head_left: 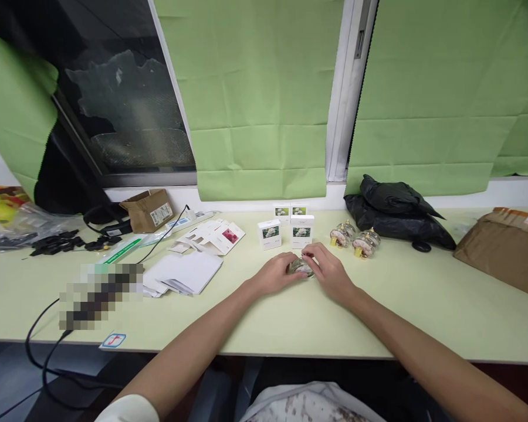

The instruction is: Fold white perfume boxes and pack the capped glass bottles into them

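A small round clear glass bottle point(301, 267) lies low over the table between my two hands, partly covered by my fingers. My left hand point(275, 274) is closed around its left side, thumb along the near edge. At the bottle's top, the fingers of my right hand point(332, 271) are pinched together; whatever they grip is hidden. Just beyond stand white boxes with flower pictures, a left one point(270, 235) and a right one point(302, 233), with two more behind. To the right are two glass bottles with gold trim, one nearer point(366, 244) and one farther point(342, 234).
Flat white cartons point(185, 272) and opened packaging point(213, 237) lie to the left. Behind them are an open cardboard box point(148, 212) and a power strip point(198, 217). Black plastic bags point(391, 214) and a large cardboard box point(506, 249) occupy the right. A cable point(46, 316) crosses the left edge.
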The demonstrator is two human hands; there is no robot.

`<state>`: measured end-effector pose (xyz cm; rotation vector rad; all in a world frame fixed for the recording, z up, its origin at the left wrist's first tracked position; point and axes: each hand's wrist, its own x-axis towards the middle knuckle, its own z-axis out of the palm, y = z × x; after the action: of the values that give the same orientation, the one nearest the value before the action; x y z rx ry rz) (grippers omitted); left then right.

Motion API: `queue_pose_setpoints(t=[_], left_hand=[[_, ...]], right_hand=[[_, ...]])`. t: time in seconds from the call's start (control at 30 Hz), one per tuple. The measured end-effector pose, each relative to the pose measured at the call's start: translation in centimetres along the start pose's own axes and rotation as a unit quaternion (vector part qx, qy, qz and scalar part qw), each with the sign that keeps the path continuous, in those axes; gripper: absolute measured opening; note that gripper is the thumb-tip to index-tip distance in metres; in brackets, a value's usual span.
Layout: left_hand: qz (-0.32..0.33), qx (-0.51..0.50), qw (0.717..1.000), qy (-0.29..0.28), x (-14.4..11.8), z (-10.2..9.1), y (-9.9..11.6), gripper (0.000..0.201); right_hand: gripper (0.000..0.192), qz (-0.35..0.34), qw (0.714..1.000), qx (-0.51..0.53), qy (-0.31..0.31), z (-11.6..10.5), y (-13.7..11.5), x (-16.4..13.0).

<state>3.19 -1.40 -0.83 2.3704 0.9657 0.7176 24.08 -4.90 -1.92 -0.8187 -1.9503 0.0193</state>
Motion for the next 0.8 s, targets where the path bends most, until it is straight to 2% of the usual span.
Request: queue_pose_setpoints(t=[0.47, 0.8], left_hand=[[0.007, -0.001, 1.0, -0.006, 0.18, -0.07, -0.27, 0.043], [0.007, -0.006, 1.0, 0.0, 0.08, -0.07, -0.12, 0.042]], right_hand=[[0.011, 0.011, 0.999, 0.022, 0.035, -0.03, 0.66, -0.46], [0.01, 0.045, 0.998, 0.036, -0.001, -0.5, 0.2, -0.04]])
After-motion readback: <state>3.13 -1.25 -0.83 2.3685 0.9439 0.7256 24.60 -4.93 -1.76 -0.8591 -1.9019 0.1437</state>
